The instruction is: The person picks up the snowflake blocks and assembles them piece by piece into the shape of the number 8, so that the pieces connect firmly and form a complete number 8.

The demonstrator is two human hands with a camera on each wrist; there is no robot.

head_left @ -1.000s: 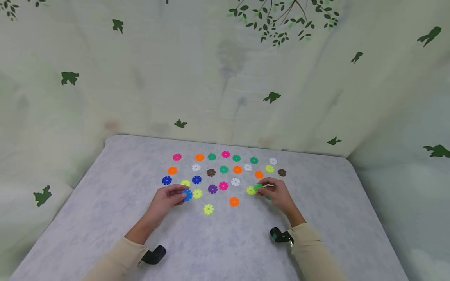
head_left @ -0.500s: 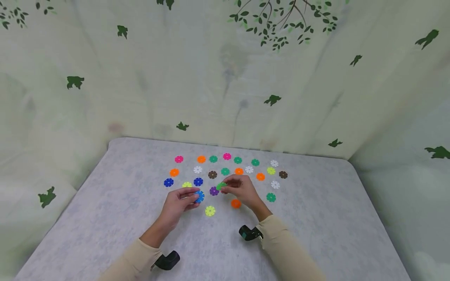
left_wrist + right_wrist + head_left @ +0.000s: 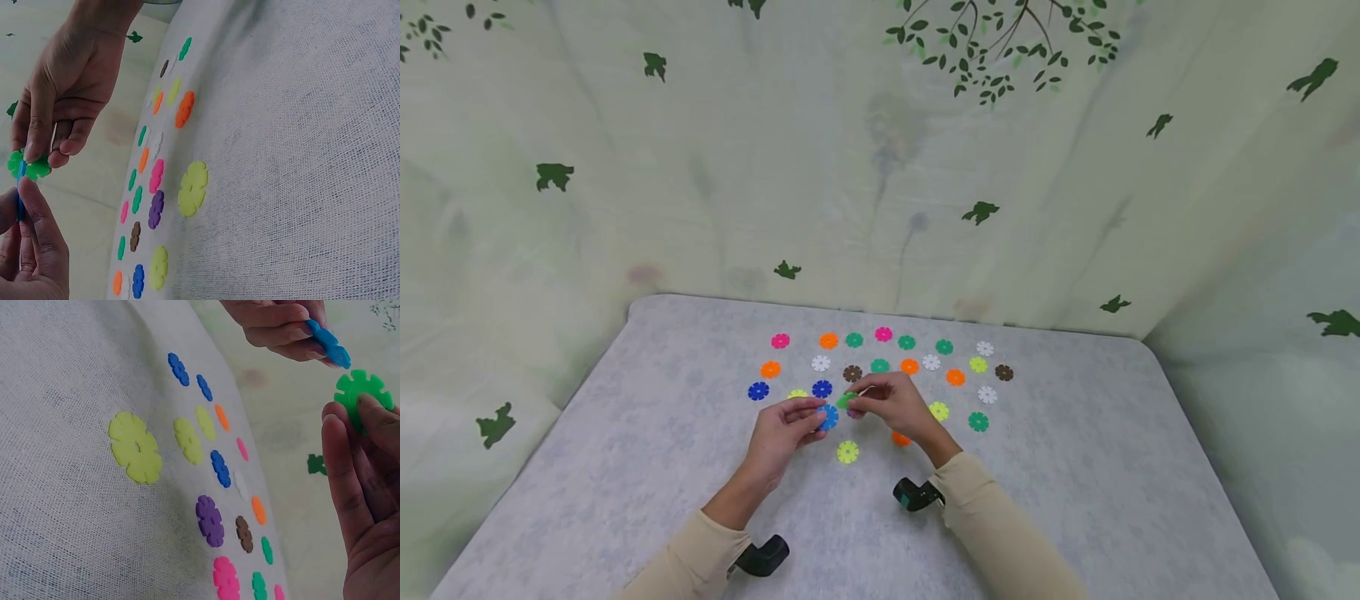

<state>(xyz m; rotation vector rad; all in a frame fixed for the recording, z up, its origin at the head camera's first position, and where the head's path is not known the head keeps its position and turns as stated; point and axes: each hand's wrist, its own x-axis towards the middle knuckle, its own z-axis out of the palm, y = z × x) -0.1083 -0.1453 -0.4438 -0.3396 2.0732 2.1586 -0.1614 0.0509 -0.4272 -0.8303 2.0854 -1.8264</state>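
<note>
At the head view's lower middle, the left hand (image 3: 784, 433) pinches a blue disc (image 3: 830, 417), the right hand (image 3: 897, 407) a green disc (image 3: 357, 394) just beside it; a yellow disc (image 3: 847, 452) lies below.

Smooth, thin plastic, by the look of it, in the blue disc (image 3: 330, 345) pinched by the left hand (image 3: 781, 435), with a low sheen. Same smooth plastic look in the green disc (image 3: 356, 390) pinched by the right hand (image 3: 891, 406). More flat, matt plastic in the yellow disc (image 3: 135, 448) below and between both hands. Rough, matt, coarsely woven cloth in the table cover (image 3: 300, 156) under the hands. Smoother, matt, softly creased sheeting in the printed backdrop (image 3: 820, 167) beyond them; fabric or plastic, hard to tell. Matt, folded cloth in the beige sleeves (image 3: 692, 554) behind both hands.
</note>
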